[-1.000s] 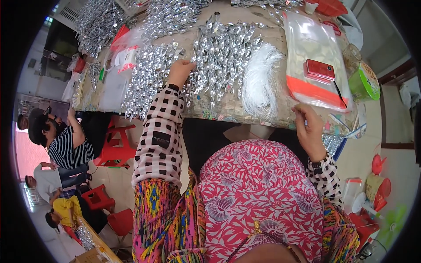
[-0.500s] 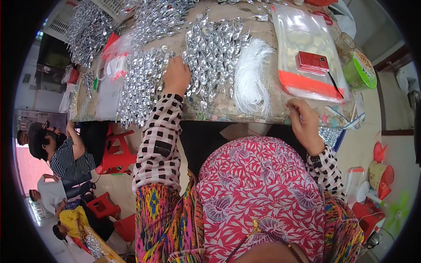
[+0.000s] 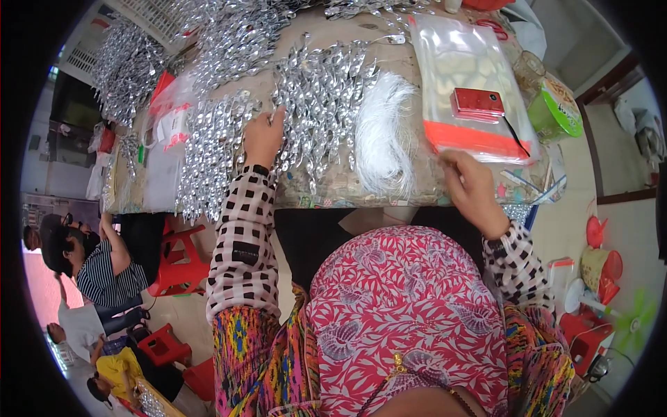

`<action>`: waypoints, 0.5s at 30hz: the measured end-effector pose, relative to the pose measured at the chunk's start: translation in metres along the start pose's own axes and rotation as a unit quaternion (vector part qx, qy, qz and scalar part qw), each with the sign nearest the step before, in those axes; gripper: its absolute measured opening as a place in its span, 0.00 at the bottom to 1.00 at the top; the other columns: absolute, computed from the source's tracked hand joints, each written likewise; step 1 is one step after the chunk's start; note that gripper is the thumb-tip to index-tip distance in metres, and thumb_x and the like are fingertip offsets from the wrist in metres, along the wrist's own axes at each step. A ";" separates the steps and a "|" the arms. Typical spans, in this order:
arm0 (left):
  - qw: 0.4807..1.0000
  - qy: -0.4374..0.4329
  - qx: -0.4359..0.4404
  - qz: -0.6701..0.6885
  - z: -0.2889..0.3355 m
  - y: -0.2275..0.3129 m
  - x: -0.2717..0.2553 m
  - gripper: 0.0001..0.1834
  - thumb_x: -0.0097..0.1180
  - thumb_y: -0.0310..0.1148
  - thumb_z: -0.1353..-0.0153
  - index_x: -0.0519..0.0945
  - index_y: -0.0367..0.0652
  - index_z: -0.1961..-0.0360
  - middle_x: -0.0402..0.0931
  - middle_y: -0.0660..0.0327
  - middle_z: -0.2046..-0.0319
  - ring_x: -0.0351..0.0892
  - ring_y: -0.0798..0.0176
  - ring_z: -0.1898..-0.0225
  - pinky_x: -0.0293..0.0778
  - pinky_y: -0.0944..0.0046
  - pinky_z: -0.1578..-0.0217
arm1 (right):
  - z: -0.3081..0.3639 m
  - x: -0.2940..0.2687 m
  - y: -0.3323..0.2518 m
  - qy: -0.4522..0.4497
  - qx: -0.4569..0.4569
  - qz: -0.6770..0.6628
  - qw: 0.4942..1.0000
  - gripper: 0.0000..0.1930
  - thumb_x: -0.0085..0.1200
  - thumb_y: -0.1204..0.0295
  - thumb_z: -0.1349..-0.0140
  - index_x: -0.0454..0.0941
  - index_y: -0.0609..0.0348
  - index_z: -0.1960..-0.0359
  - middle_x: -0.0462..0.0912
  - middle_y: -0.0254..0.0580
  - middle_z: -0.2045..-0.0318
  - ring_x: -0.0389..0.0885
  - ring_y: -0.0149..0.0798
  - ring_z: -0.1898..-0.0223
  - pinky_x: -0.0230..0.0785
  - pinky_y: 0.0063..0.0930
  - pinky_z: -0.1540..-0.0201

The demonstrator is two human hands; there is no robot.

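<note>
My left hand [image 3: 263, 137] is over the table between two spreads of shiny silver twisted pieces, the left spread [image 3: 208, 149] and the middle spread [image 3: 319, 104]. Its fingers are curled together at the edge of the silver pieces, and whatever lies under the fingertips is hidden. By the table's front edge, right of a bundle of thin white strings [image 3: 384, 135], is my right hand [image 3: 474, 191]. Thumb and fingers are bent close together there; anything between them is too small to make out.
A red rectangular case [image 3: 478, 104] with a black strap lies on clear plastic bags [image 3: 462, 139] with an orange band. Beside them stand a green tub [image 3: 556, 115] and a glass [image 3: 529, 68]. More silver pieces [image 3: 236, 42] cover the far left. Several people sit left, near red stools [image 3: 177, 260].
The table's contents have shifted slightly left and downward in the picture. My left hand stays by the silver pieces, its fingers turned a little; my right hand remains near the table edge.
</note>
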State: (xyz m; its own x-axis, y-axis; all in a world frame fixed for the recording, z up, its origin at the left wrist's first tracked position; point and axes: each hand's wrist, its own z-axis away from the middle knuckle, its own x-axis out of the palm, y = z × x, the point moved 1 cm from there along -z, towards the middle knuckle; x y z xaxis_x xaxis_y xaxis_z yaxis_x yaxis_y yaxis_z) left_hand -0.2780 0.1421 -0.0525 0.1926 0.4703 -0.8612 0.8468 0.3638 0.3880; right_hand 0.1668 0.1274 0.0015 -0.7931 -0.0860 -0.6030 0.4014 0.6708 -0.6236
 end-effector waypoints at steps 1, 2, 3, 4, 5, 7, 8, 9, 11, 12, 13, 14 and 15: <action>0.994 -0.074 -0.040 -0.071 -0.001 0.024 -0.007 0.39 0.46 0.62 0.40 0.77 0.33 0.49 0.76 0.38 0.55 0.74 0.41 0.48 0.67 0.52 0.48 | -0.010 -0.004 0.006 0.001 0.008 0.008 1.000 0.08 0.51 0.80 0.40 0.76 0.63 0.58 0.80 0.49 0.67 0.81 0.46 0.66 0.72 0.30 0.63; 0.994 -0.076 -0.039 -0.066 0.002 0.038 -0.013 0.39 0.46 0.62 0.40 0.77 0.33 0.49 0.76 0.38 0.55 0.74 0.41 0.48 0.67 0.52 0.48 | -0.027 -0.008 0.011 -0.004 -0.018 0.044 0.999 0.10 0.51 0.79 0.40 0.76 0.63 0.57 0.80 0.49 0.65 0.81 0.48 0.64 0.72 0.32 0.61; 0.993 -0.086 -0.054 -0.052 0.005 0.048 -0.018 0.44 0.45 0.65 0.41 0.71 0.30 0.44 0.72 0.36 0.49 0.70 0.39 0.44 0.64 0.52 0.44 | -0.046 -0.011 0.017 -0.010 -0.046 0.079 0.996 0.11 0.52 0.78 0.41 0.75 0.63 0.56 0.80 0.49 0.63 0.81 0.49 0.62 0.72 0.34 0.59; 0.992 -0.096 -0.068 -0.037 0.006 0.058 -0.021 0.49 0.44 0.68 0.42 0.66 0.28 0.39 0.67 0.35 0.43 0.65 0.37 0.40 0.61 0.51 0.40 | -0.065 -0.012 0.026 -0.010 -0.065 0.107 0.992 0.12 0.52 0.77 0.41 0.75 0.62 0.55 0.80 0.49 0.62 0.80 0.50 0.61 0.72 0.36 0.58; 0.985 -0.138 -0.090 -0.048 0.006 0.066 -0.025 0.57 0.46 0.70 0.45 0.55 0.25 0.34 0.61 0.34 0.39 0.61 0.37 0.37 0.58 0.52 0.37 | -0.087 -0.010 0.036 -0.013 -0.087 0.131 0.987 0.13 0.53 0.76 0.42 0.75 0.62 0.54 0.80 0.49 0.62 0.79 0.51 0.60 0.71 0.38 0.56; 0.985 -0.146 -0.084 -0.034 0.010 0.076 -0.024 0.60 0.46 0.73 0.47 0.53 0.25 0.34 0.60 0.32 0.39 0.60 0.36 0.37 0.57 0.50 0.38 | -0.135 -0.002 0.053 -0.022 -0.105 0.151 0.983 0.13 0.51 0.76 0.41 0.75 0.63 0.54 0.80 0.51 0.61 0.79 0.52 0.59 0.71 0.41 0.55; 0.985 -0.153 -0.076 -0.025 0.012 0.079 -0.023 0.62 0.46 0.75 0.50 0.52 0.24 0.34 0.59 0.30 0.40 0.59 0.35 0.37 0.57 0.48 0.38 | -0.161 0.003 0.062 -0.027 -0.109 0.155 0.982 0.13 0.51 0.76 0.41 0.75 0.63 0.54 0.80 0.51 0.61 0.79 0.52 0.59 0.71 0.41 0.55; 0.984 -0.154 -0.092 -0.011 0.014 0.075 -0.017 0.65 0.49 0.76 0.53 0.49 0.28 0.32 0.53 0.32 0.36 0.52 0.35 0.33 0.50 0.44 0.35 | -0.186 0.015 0.074 -0.053 -0.115 0.180 0.976 0.14 0.50 0.76 0.41 0.74 0.62 0.53 0.80 0.53 0.60 0.79 0.53 0.58 0.70 0.42 0.55; 0.982 -0.163 -0.095 -0.027 0.020 0.084 -0.019 0.64 0.50 0.75 0.53 0.50 0.30 0.32 0.51 0.33 0.35 0.50 0.35 0.33 0.47 0.42 0.35 | -0.230 0.038 0.099 -0.087 -0.125 0.206 0.967 0.15 0.48 0.76 0.40 0.74 0.62 0.51 0.80 0.54 0.60 0.78 0.53 0.57 0.70 0.43 0.55; 0.980 -0.175 -0.085 -0.044 0.020 0.088 -0.016 0.64 0.51 0.75 0.54 0.50 0.32 0.31 0.49 0.34 0.34 0.49 0.35 0.32 0.44 0.40 0.35 | -0.249 0.049 0.112 -0.140 -0.093 0.239 0.956 0.16 0.47 0.76 0.40 0.74 0.61 0.50 0.80 0.55 0.59 0.78 0.55 0.57 0.70 0.44 0.55; 0.980 -0.169 -0.097 -0.026 0.022 0.084 -0.016 0.62 0.53 0.74 0.55 0.51 0.35 0.31 0.47 0.35 0.33 0.47 0.34 0.32 0.40 0.36 0.35 | -0.266 0.066 0.120 -0.193 -0.068 0.264 0.942 0.16 0.45 0.77 0.40 0.74 0.60 0.49 0.80 0.56 0.59 0.78 0.56 0.57 0.70 0.45 0.54; 0.980 -0.165 -0.106 -0.023 0.021 0.085 -0.016 0.62 0.53 0.74 0.55 0.51 0.35 0.31 0.47 0.35 0.33 0.47 0.34 0.32 0.40 0.36 0.35 | -0.280 0.079 0.131 -0.199 -0.076 0.264 0.941 0.16 0.45 0.77 0.40 0.74 0.60 0.49 0.80 0.56 0.59 0.78 0.56 0.57 0.70 0.45 0.54; 0.980 -0.172 -0.103 -0.021 0.021 0.087 -0.018 0.62 0.53 0.74 0.55 0.51 0.35 0.31 0.47 0.35 0.33 0.47 0.34 0.31 0.41 0.37 0.35 | -0.291 0.089 0.142 -0.209 -0.090 0.284 0.931 0.16 0.45 0.78 0.41 0.74 0.60 0.50 0.80 0.56 0.59 0.78 0.57 0.57 0.70 0.45 0.55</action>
State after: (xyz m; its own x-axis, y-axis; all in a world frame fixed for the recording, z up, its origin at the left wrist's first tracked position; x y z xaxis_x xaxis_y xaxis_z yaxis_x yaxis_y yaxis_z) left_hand -0.1969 0.1484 -0.0099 0.3446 0.1656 -0.9240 0.7470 0.5478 0.3767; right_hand 0.0193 0.4290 0.0041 -0.2135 0.0657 -0.9747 0.5878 0.8056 -0.0745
